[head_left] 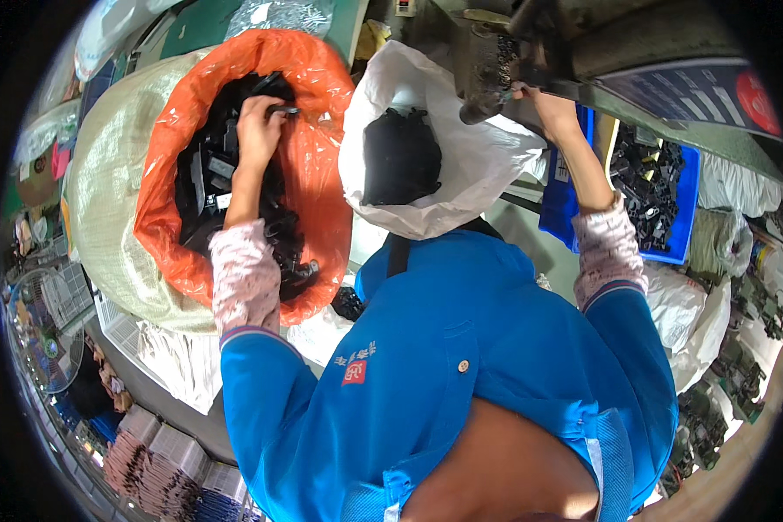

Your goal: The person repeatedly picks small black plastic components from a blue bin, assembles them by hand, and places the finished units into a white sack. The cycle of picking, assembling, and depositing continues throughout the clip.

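My left hand (257,135) reaches into an orange plastic bag (322,165) full of black plastic parts (213,174). Its fingers are closed on a small black plastic part (284,110) near the far side of the pile. At the dark metal machine (487,65), my right hand (550,111) is raised with its fingers pinched together by the machine's working end. What those fingers hold, if anything, is too small to tell. Between my arms a white bag (474,165) hangs open under the machine, with black parts (403,157) inside.
A blue bin (689,204) of small black parts stands beside my right forearm. A woven sack (104,174) surrounds the orange bag at the left. Clear bags of small pieces (283,17) lie at the back. A fan (48,331) and stacked goods (161,465) are farther left.
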A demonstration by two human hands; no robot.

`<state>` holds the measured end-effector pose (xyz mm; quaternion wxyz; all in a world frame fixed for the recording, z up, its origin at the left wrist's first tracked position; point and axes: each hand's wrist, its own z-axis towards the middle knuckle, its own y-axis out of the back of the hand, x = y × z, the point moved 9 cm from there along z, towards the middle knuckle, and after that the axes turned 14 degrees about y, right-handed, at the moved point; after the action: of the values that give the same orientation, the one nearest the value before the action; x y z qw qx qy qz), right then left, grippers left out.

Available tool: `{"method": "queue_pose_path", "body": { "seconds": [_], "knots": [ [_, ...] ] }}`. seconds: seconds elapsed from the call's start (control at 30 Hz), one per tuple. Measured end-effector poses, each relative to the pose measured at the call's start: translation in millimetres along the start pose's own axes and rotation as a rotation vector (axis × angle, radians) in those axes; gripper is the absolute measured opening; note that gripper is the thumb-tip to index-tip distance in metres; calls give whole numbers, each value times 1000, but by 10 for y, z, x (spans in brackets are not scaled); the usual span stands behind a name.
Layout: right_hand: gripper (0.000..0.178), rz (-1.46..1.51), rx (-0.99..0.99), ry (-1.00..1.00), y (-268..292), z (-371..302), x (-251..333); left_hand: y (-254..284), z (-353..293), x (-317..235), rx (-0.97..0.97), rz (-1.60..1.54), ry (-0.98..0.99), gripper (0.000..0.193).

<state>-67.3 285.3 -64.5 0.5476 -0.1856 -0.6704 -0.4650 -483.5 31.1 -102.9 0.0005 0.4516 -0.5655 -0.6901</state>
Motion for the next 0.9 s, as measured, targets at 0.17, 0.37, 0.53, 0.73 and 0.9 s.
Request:
{"method": "queue_pose_path", "body": {
  "seconds": [0.17, 0.37, 0.53, 0.73, 0.9],
  "knots": [
    [15, 723, -38, 36, -127, -433, 778, 274, -451, 2, 239, -950, 224, 31],
    [16, 803, -11, 8, -297, -361, 835, 334, -945, 311, 17, -1562, 362, 25],
    [13, 558, -252, 209, -310, -483, 870, -176, -1223, -339, 295, -2020, 355, 33],
    [13, -148, -177, 624, -144, -1181, 986, -738, -1472, -1632, 687, -2297, 310, 43],
    [18, -356, -228, 380, 1112, -2204, 229, -951, -1921, -2461, 704, -1673, 209, 43]
  ]
}}
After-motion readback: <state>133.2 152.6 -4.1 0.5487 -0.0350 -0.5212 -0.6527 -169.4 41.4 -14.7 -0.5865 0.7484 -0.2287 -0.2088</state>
